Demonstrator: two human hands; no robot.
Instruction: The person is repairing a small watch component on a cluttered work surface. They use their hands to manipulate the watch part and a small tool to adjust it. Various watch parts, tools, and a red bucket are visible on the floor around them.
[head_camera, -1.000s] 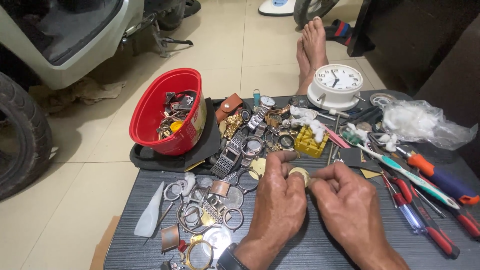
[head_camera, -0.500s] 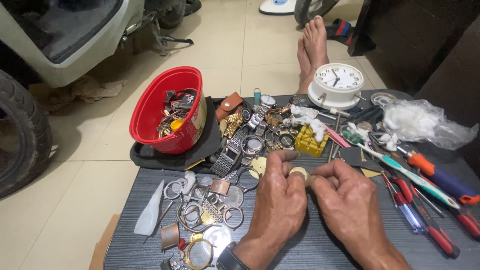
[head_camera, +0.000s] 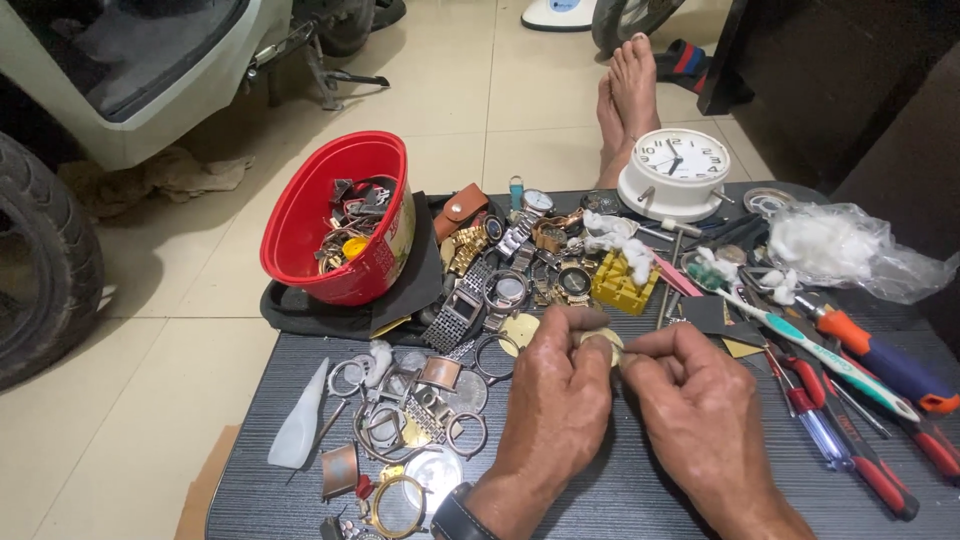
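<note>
Both hands (head_camera: 625, 390) pinching round watch part (head_camera: 603, 342), face-up

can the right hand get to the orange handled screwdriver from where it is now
Probably yes. The right hand pinches a small round part with the left hand, and the orange-handled screwdriver lies uncovered to its right on the table.

My left hand (head_camera: 558, 400) & right hand (head_camera: 700, 415) meet over the dark ribbed bench (head_camera: 640, 490), both pinching a small round pale-gold watch part (head_camera: 600, 343). Left of them: loose metal watch cases & rings (head_camera: 410, 420). Behind: red plastic bowl (head_camera: 340, 215) w/ parts, white round alarm clock (head_camera: 680, 170). Right: red-handled screwdrivers (head_camera: 850, 450).
</note>
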